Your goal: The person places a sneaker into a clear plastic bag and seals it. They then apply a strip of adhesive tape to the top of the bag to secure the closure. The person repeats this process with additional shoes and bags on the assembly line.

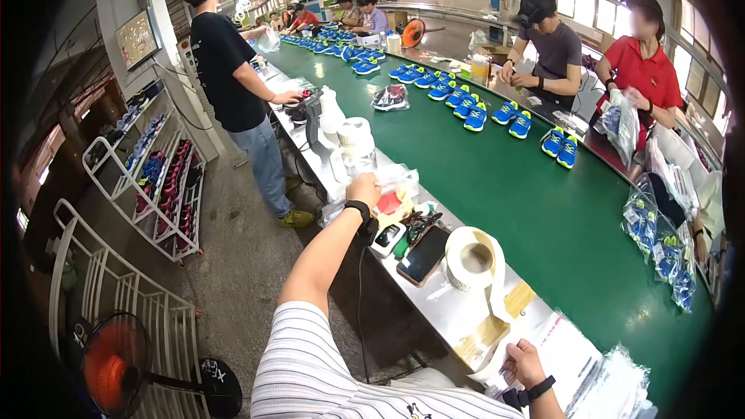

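The left hand (pixel 363 188) reaches out past the phone (pixel 424 254), fingers closed on a clear bag (pixel 396 180) above the steel bench (pixel 434 302). The right hand (pixel 524 363), nearer than the phone, pinches a paper strip (pixel 497 295) trailing from the label roll (pixel 472 257) just right of the phone.

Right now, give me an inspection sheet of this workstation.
Surface: metal bench beside a green conveyor belt.
Job's things: tape roll with its strip trailing to the right hand; clear bags at the left hand.
Clutter: phone, scissors.
Grippers: right hand pinches the strip; left hand's grip cannot be told.
Cables: one black cable hangs off the bench.
Surroundings: blue shoes on belt, shoe rack, fan, other workers.
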Demonstrator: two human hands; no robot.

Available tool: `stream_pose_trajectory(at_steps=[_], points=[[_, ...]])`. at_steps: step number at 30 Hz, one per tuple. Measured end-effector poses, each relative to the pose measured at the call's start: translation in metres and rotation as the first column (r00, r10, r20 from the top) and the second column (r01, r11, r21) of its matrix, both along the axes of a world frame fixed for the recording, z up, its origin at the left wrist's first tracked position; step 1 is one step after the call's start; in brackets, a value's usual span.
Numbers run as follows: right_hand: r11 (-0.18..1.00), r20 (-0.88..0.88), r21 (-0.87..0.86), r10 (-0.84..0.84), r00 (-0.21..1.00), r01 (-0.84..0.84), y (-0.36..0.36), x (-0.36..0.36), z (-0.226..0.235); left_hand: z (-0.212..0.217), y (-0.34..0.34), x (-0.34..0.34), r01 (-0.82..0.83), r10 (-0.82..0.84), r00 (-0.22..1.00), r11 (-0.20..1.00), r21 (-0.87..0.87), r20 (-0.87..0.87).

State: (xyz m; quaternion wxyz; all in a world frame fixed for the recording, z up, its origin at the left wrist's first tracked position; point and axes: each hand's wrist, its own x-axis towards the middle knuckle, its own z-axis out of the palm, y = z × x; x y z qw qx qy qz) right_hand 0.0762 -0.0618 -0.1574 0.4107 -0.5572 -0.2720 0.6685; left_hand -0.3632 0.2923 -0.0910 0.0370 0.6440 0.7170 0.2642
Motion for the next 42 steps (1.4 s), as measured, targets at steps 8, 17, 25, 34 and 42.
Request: stream_pose_trajectory(at_steps=[8,17,25,34,42], points=[[0.999,-0.008,-0.038,-0.015,1.000,0.014,0.000,0.008,-0.014,0.027,0.000,0.004,0.058,-0.045,0.996,0.982,0.182,-0.076],[0.999,0.007,-0.040,-0.013,1.000,0.014,0.002,0.004,-0.009,0.039,0.021,-0.005,0.004,-0.024,0.997,0.962,0.274,0.067],[0.999,0.061,-0.031,-0.042,0.997,0.044,-0.001,-0.003,0.008,0.111,-0.004,-0.010,0.111,-0.568,0.449,0.801,0.588,0.689],[0.866,0.524,0.498,-0.347,0.778,0.051,0.007,0.003,0.075,0.120,-0.096,0.075,0.508,-0.112,-0.628,0.691,0.514,0.770],[0.931,-0.380,0.351,0.042,0.924,0.102,0.015,-0.033,0.132,0.041,-0.191,0.247,0.896,0.548,-0.437,0.195,0.399,0.713]])
